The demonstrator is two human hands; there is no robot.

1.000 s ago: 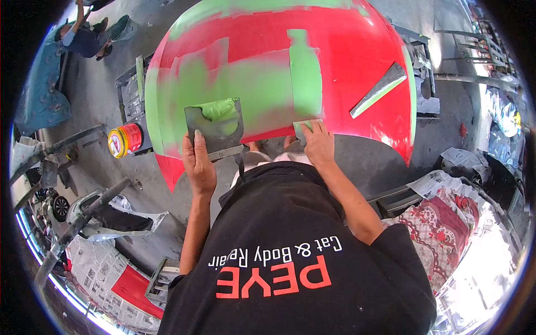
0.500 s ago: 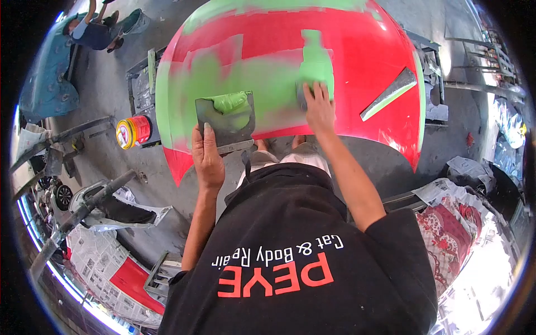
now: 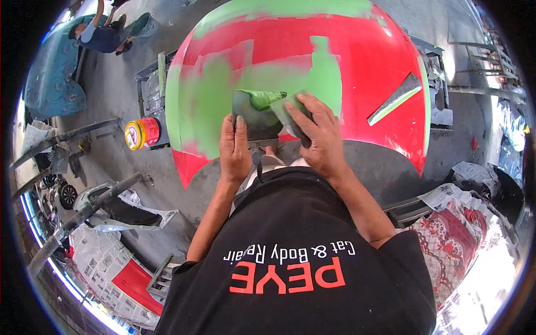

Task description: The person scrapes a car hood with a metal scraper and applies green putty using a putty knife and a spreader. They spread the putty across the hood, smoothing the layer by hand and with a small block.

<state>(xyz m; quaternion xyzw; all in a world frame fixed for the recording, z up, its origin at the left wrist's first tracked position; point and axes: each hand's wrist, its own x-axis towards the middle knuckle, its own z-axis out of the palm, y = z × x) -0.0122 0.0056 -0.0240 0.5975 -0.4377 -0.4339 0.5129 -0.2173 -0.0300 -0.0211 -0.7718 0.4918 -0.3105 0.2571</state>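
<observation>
My left hand [image 3: 236,149] grips a dark square plate [image 3: 254,124] by its near edge, fingers on top. A lump of green putty [image 3: 267,99] lies on the plate's far part. In my right hand [image 3: 322,137] is a dark flat spreader [image 3: 293,118] with green on its face, tilted at the plate's right edge. Both are over the near part of a red hood [image 3: 365,61] with broad green patches. A long dark scraper with a green edge [image 3: 395,99] lies on the hood's right side.
A red and yellow can [image 3: 142,134] stands left of the hood. Another person [image 3: 101,38] is at the far left beside a bucket [image 3: 143,25]. Metal bars [image 3: 84,215] and a newspaper-covered panel [image 3: 106,268] are at the near left. Patterned cloth [image 3: 446,240] lies at the near right.
My right hand has come off the hood's green area and back to the plate with the spreader. The plate in my left hand has shifted right. The view has moved slightly.
</observation>
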